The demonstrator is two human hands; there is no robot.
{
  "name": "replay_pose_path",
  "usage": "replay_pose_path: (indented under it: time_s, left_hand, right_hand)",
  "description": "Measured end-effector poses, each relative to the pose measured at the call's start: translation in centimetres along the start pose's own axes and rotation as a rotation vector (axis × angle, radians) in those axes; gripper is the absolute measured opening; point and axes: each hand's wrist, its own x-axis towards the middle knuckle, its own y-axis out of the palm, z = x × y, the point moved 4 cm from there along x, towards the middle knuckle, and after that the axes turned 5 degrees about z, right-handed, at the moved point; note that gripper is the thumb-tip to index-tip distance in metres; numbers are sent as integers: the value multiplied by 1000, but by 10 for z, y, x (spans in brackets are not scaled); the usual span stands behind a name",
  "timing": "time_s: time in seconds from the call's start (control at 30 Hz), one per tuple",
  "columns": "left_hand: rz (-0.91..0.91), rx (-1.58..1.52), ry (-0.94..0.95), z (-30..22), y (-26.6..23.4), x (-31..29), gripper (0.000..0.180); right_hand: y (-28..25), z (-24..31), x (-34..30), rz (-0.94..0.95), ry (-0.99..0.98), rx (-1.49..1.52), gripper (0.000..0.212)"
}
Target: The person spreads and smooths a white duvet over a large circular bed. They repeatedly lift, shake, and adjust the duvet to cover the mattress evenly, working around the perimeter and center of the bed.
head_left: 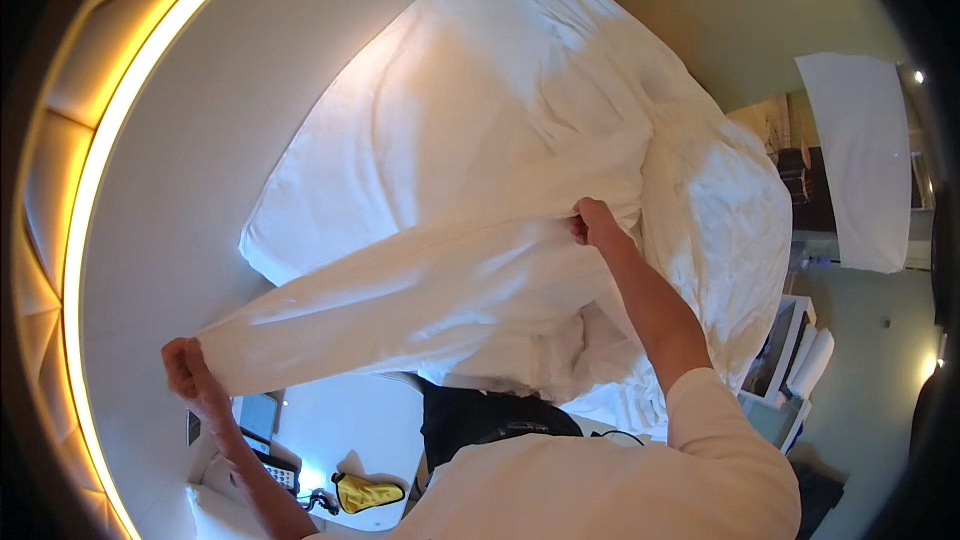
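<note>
A white bed sheet (420, 290) is pulled taut in a long strip between my two hands; whether it is a plain sheet or a duvet cover I cannot tell. At the lower left my left hand (192, 375) grips one end of it, fingers closed round the corner. My right hand (592, 221), near the middle, pinches the same cloth in a closed fist. Beyond it lies the white-covered bed (420, 120). On the right the fabric gathers into a loose, wrinkled heap (735, 230), running down to my right upper arm.
A glowing light strip (85, 180) curves along the padded wall at left. Below my left hand, a white bedside top holds a phone (275, 470) and a yellow-and-black cloth item (366, 492). At right stand a white-draped piece (865, 160) and an open white shelf (780, 350).
</note>
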Motion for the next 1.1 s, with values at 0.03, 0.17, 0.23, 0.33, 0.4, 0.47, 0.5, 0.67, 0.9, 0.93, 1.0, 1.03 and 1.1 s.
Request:
replay_pose_path:
  time_s: [0.03,0.17,0.23,0.33,0.4,0.47,0.5,0.67,0.9,0.93,1.0,1.03,1.1]
  left_hand:
    - [96,0,-51,10,2,1,16]
    - [506,-27,-76,26,18,11,15]
    - [659,-144,61,2,37,26,16]
    - [552,95,131,7,29,72,21]
    - [236,249,91,29,-13,104,21]
    - [-153,326,-67,52,-57,117,20]
    - [-313,357,-181,69,-73,111,19]
    - [38,473,-67,104,-7,64,18]
    - [53,374,-263,207,-1,49,17]
    - [39,375,-255,208,1,53,17]
    - [40,424,-247,202,10,65,17]
    - [44,448,-241,198,13,72,17]
    - [49,419,-184,197,12,87,15]
  right_hand:
    - [1,9,-5,-21,6,-17,19]
    - [-10,66,11,-10,-9,-121,12]
    - [-16,118,29,-59,-108,18,13]
    - [23,264,-8,75,-664,112,22]
    - [119,356,-105,398,-1216,44,20]
    - [218,375,-200,669,-1703,-174,13]
    - [261,342,-228,636,-1802,-449,15]
    - [342,208,-163,801,-712,-360,23]
    - [321,178,-27,417,-331,-372,19]
    - [324,185,-23,405,-353,-369,23]
    - [332,199,-25,422,-370,-321,24]
    - [340,208,-29,430,-402,-276,24]
    - [359,222,-40,445,-459,-182,22]
